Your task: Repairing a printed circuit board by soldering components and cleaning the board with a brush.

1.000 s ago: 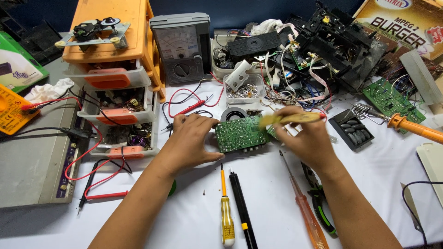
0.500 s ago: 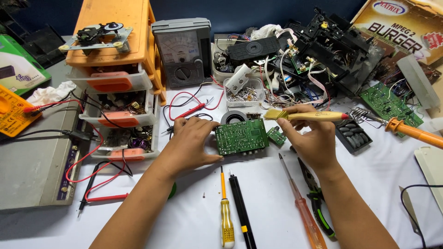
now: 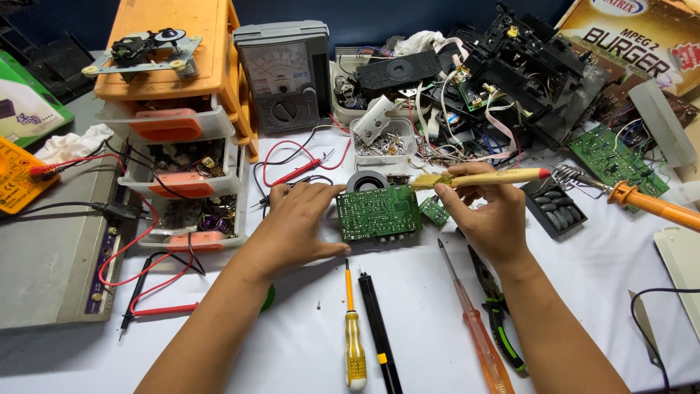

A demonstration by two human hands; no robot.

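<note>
left to right across the bench. far left, a grey case [image 3: 51, 248] with red leads [image 3: 142, 241] trailing over it, then an orange drawer unit [image 3: 171, 109], and a grey analog meter [image 3: 286, 76] behind.

left hand [image 3: 295, 222] lies flat and spread on the white table [image 3: 219, 343], fingers pressed against the left edge of the green board [image 3: 378, 212]. it closes on nothing; it only steadies the board from that side.

the board sits centre, just ahead of both hands, long axis running left-right, solder side up. a black ring [image 3: 367, 180] touches its far edge. near me, below the board, a yellow screwdriver [image 3: 354, 343], a black pen-like tool [image 3: 379, 335] and an orange screwdriver [image 3: 474, 328] all point away from me.

right hand [image 3: 492, 219] sits just right of the board, pinched narrow around a brush [image 3: 481, 178]. the brush handle runs nearly level, left-right, red tip to the right, bristles to the left, hanging over the board's upper right corner. i cannot tell whether the bristles touch it.

so the board lies left of the right hand, and the bristle end is nearer to it than the fingers are. a small green chip board [image 3: 435, 210] lies between. far right, a soldering iron [image 3: 649, 204].
</note>
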